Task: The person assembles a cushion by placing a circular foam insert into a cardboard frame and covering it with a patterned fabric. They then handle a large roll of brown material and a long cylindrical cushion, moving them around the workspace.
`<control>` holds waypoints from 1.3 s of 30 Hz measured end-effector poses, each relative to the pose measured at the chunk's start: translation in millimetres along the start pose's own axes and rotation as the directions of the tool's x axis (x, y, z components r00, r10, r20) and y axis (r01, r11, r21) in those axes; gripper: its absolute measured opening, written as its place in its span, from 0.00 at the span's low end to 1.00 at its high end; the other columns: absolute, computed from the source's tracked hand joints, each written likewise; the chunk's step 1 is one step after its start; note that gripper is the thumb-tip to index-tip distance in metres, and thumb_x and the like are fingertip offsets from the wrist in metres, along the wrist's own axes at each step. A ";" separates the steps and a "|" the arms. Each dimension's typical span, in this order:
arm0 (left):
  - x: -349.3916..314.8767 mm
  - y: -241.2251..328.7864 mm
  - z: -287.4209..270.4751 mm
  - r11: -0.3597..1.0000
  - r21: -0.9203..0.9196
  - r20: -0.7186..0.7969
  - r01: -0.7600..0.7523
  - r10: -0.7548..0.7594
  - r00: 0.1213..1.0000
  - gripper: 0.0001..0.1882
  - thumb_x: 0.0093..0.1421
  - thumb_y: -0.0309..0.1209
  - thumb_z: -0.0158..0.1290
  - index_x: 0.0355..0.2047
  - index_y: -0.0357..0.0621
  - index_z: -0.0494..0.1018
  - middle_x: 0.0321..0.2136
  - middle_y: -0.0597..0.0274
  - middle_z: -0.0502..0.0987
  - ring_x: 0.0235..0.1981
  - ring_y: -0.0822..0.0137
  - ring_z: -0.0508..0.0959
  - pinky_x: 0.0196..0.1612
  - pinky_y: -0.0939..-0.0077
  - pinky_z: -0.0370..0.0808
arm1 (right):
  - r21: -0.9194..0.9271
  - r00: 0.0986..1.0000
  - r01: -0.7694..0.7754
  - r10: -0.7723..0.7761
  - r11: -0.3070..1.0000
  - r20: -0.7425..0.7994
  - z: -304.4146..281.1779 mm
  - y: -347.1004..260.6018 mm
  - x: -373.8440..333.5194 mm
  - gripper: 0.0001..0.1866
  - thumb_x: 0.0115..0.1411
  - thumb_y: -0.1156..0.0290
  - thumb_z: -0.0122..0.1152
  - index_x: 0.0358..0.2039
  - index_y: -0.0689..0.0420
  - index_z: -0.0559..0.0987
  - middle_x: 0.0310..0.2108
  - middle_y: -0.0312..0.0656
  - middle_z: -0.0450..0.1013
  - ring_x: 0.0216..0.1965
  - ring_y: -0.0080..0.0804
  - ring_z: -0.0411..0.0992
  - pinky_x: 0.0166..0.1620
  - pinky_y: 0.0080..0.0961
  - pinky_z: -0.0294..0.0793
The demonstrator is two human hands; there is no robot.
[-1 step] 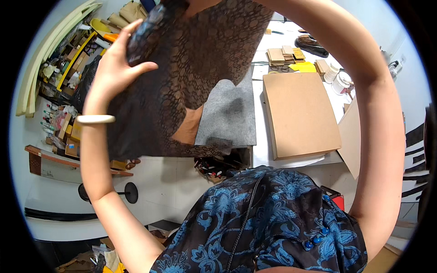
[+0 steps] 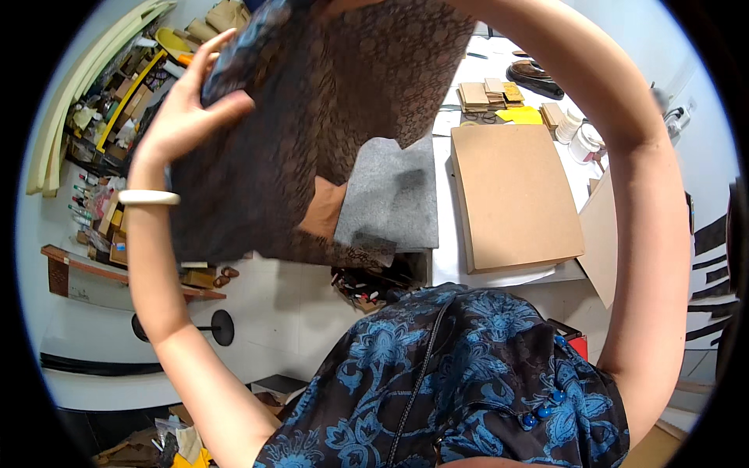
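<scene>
Workpiece location: the dark patterned sheet (image 2: 273,171) is raised in front of the person, left of centre, with its lower right part over a grey mat (image 2: 394,187) on the tabletop (image 2: 449,261). Its left part hangs past the table, above the floor.

Left hand (image 2: 195,117): the grip is released. The thumb and fingers are spread wide, beside the sheet's upper left fold; firm contact cannot be confirmed. Right hand (image 2: 349,5): only a strip appears at the upper edge; its grip cannot be told.

Handling guidance:
1. Support the sheet at 2 well-separated points so that its weight does not crease it.
2. Close the left thumb and fingers fully on the fold before relying on that side.
3. Keep the lower edge clear of the tabletop's front edge, where it could snag.

Surroundings: a tan piece (image 2: 321,210) shows at the sheet's edge beside the mat and could be dragged. A large brown box (image 2: 515,199) limits space on the right. Behind it are stacked board pieces (image 2: 473,95), a yellow sheet (image 2: 520,115) and a white jar (image 2: 585,144). Below the table, a filled bin (image 2: 367,292) stands near the hanging edge.
</scene>
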State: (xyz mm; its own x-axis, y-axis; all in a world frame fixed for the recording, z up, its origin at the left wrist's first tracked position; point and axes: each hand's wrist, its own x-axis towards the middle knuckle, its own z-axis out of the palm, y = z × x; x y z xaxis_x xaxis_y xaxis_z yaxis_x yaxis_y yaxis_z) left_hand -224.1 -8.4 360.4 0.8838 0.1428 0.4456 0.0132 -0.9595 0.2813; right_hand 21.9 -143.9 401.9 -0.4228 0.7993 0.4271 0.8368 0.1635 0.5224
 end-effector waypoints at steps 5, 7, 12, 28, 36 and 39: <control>-5.3 -34.6 -57.6 0.952 0.117 0.271 0.284 -0.305 0.913 0.35 0.52 0.40 0.66 0.58 0.39 0.70 0.48 0.61 0.77 0.49 0.68 0.75 0.57 0.73 0.69 | -0.021 0.918 -0.201 0.180 0.979 -0.353 14.4 13.2 -23.2 0.27 0.42 0.69 0.72 0.43 0.57 0.70 0.34 0.49 0.73 0.37 0.52 0.74 0.39 0.45 0.74; 8.4 -47.8 -35.7 0.968 0.246 0.071 0.057 -0.077 0.995 0.33 0.51 0.40 0.66 0.55 0.39 0.72 0.45 0.59 0.78 0.47 0.67 0.77 0.55 0.70 0.71 | -0.184 0.938 -0.161 0.092 0.970 -0.335 26.0 31.3 -27.4 0.32 0.43 0.66 0.73 0.49 0.57 0.70 0.36 0.50 0.73 0.38 0.50 0.74 0.41 0.43 0.75; 31.3 -27.7 -18.5 0.764 0.631 -0.206 0.134 -0.002 0.978 0.35 0.51 0.52 0.67 0.53 0.46 0.73 0.40 0.54 0.82 0.41 0.58 0.83 0.46 0.64 0.78 | 0.278 0.973 -0.232 0.216 0.932 0.085 0.0 47.8 -10.1 0.41 0.45 0.59 0.75 0.58 0.58 0.70 0.43 0.53 0.75 0.43 0.45 0.75 0.47 0.41 0.75; 54.8 -28.1 -48.7 0.715 0.696 -0.234 -0.068 0.316 0.920 0.38 0.50 0.41 0.68 0.61 0.54 0.65 0.43 0.55 0.79 0.45 0.60 0.80 0.52 0.65 0.76 | 0.128 0.993 -0.078 0.066 0.989 0.101 -48.3 92.8 -0.2 0.30 0.39 0.64 0.74 0.45 0.60 0.78 0.36 0.51 0.77 0.41 0.48 0.76 0.44 0.42 0.76; 41.3 -40.9 -58.8 0.868 0.492 -0.287 -0.072 0.240 0.927 0.22 0.53 0.31 0.66 0.45 0.45 0.68 0.31 0.63 0.77 0.34 0.67 0.79 0.39 0.68 0.75 | -0.163 0.985 -0.143 0.124 0.976 -0.121 -62.0 50.3 6.7 0.23 0.43 0.65 0.70 0.40 0.61 0.78 0.38 0.55 0.76 0.42 0.50 0.75 0.42 0.43 0.75; 49.8 -30.9 -44.4 0.792 0.611 -0.418 0.019 0.301 0.857 0.32 0.52 0.35 0.67 0.55 0.49 0.66 0.41 0.57 0.78 0.43 0.56 0.79 0.50 0.63 0.74 | -0.245 0.996 -0.066 0.080 0.967 0.047 -80.1 89.8 25.9 0.22 0.42 0.66 0.71 0.38 0.60 0.78 0.36 0.53 0.76 0.43 0.50 0.75 0.43 0.44 0.75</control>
State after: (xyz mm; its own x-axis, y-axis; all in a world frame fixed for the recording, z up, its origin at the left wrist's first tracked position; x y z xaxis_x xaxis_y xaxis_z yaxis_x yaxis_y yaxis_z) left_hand -201.3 39.1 411.6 0.5662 -0.0654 0.8217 0.3130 -0.9051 -0.2877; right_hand 58.3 -154.8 519.1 -0.3376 0.8361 0.4324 0.7522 -0.0366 0.6579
